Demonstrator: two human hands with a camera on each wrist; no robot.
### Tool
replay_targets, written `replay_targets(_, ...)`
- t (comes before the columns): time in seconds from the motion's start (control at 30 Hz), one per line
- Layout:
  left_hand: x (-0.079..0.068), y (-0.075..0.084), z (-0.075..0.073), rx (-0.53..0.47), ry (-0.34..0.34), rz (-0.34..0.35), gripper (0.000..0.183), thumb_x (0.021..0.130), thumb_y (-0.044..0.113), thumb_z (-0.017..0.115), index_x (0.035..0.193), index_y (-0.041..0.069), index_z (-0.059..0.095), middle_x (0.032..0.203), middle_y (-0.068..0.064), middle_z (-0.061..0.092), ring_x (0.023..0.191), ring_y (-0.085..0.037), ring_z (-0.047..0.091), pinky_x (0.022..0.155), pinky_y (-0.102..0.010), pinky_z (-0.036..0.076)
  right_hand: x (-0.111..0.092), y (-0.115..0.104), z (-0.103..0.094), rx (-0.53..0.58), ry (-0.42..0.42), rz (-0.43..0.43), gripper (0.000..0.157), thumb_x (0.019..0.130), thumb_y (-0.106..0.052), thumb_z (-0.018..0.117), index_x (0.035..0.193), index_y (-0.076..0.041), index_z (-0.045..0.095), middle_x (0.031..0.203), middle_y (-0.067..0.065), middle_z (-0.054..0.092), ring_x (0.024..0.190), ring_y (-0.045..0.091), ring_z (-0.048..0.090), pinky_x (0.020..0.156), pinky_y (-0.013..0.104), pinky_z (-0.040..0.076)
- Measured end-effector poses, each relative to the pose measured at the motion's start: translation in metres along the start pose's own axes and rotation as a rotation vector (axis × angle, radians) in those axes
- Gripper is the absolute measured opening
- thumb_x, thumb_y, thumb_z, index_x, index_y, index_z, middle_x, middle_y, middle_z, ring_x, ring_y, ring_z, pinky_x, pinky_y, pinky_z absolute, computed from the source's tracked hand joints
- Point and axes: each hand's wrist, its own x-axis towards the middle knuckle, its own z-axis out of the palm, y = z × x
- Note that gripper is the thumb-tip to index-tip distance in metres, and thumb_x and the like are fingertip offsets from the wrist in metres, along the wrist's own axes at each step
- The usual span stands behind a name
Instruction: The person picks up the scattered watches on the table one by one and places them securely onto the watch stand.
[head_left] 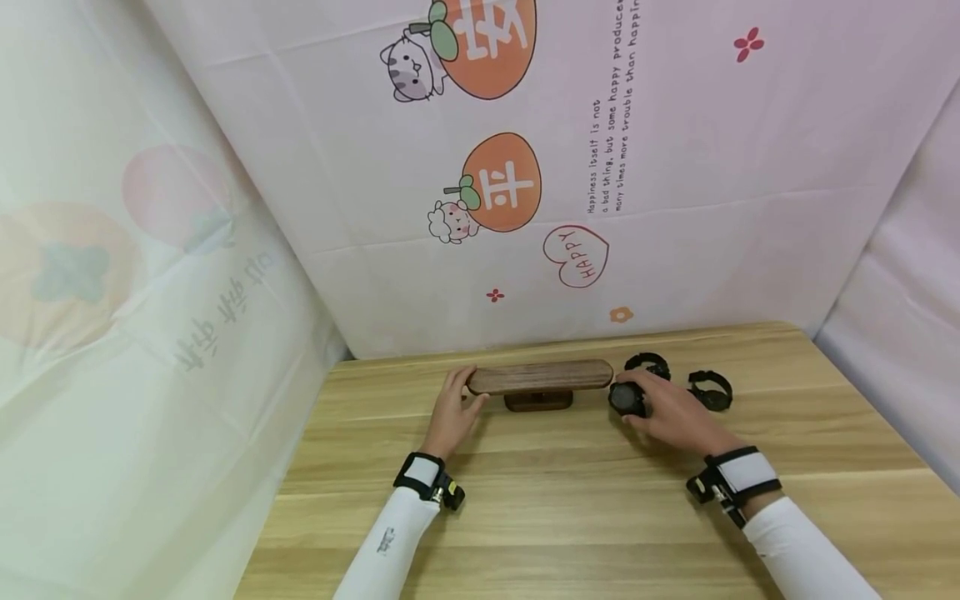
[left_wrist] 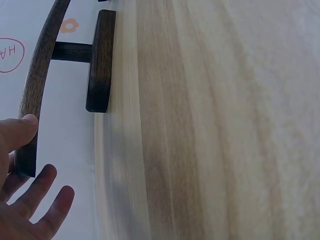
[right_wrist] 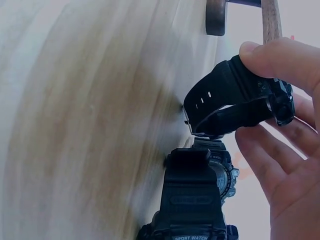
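A dark wooden watch stand, a rounded bar on a short post and flat base, stands near the back of the table. My left hand pinches the bar's left end, thumb on one face and some fingers behind it, as the left wrist view shows. Just off the bar's right end, my right hand grips a black wristwatch between thumb and fingers. Its strap forms a closed loop. Two more black wristwatches lie beside that hand, one watch behind it and another watch to its right.
The wood-grain table stretches toward me from the stand. A printed white cloth hangs right behind the table's back edge, and pale cloth walls rise at both sides.
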Motion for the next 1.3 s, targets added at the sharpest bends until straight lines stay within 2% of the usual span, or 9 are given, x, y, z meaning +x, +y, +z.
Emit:
replay_targets(0.17,0.000,0.001,-0.002,-0.004,0.000,0.002,0.060,0.105,0.023,0.071,0.158,0.007,0.048,0.157,-0.014,0.050,0.139,-0.030,0.056,0.106,-0.045,0.057,0.004,0.002,-0.001,0.006,0.024,-0.001,0.068,0.089,-0.020,0.088,0.148,-0.006,0.056,0.146,0.022,0.062,0.119,0.037,0.070,0.091,0.055,0.061)
replay_targets(0.5,0.001,-0.005,-0.004,-0.027,0.004,-0.004,0.061,0.104,0.022,0.072,0.158,0.009,0.048,0.158,-0.015,0.049,0.138,-0.031,0.056,0.106,-0.050,0.056,0.009,0.004,-0.006,0.016,0.033,0.007,0.068,0.091,-0.021,0.086,0.149,-0.006,0.053,0.145,0.023,0.061,0.124,0.041,0.068,0.095,0.058,0.060)
replay_targets(0.87,0.002,-0.004,-0.003,-0.022,0.010,0.004,0.061,0.103,0.022,0.073,0.158,0.010,0.049,0.157,-0.014,0.051,0.136,-0.030,0.058,0.105,-0.047,0.057,0.011,0.004,-0.008,0.031,0.055,0.013,0.071,0.093,-0.017,0.082,0.153,-0.003,0.048,0.148,0.024,0.057,0.122,0.043,0.068,0.093,0.059,0.061)
replay_targets(0.97,0.004,-0.003,-0.001,-0.028,0.010,0.016,0.061,0.103,0.021,0.073,0.157,0.007,0.050,0.156,-0.015,0.051,0.135,-0.030,0.058,0.104,-0.048,0.057,0.011,0.005,-0.008,0.035,0.063,0.014,0.072,0.093,-0.016,0.082,0.154,-0.002,0.047,0.149,0.025,0.056,0.125,0.045,0.066,0.095,0.061,0.059)
replay_targets(1.1,0.003,-0.003,0.000,-0.040,0.014,0.025,0.060,0.102,0.019,0.074,0.156,0.004,0.050,0.154,-0.015,0.053,0.132,-0.031,0.059,0.104,-0.050,0.057,0.013,0.006,-0.007,0.036,0.071,0.001,0.073,0.094,-0.015,0.081,0.155,-0.001,0.045,0.151,0.026,0.054,0.130,0.046,0.061,0.099,0.064,0.057)
replay_targets(1.3,0.002,-0.004,0.000,-0.034,0.024,0.022,0.060,0.101,0.021,0.075,0.155,0.008,0.052,0.153,-0.014,0.054,0.131,-0.030,0.060,0.103,-0.047,0.059,0.016,0.008,-0.004,0.020,0.112,-0.041,0.073,0.093,-0.012,0.081,0.155,0.000,0.045,0.151,0.025,0.055,0.131,0.044,0.061,0.099,0.062,0.057)
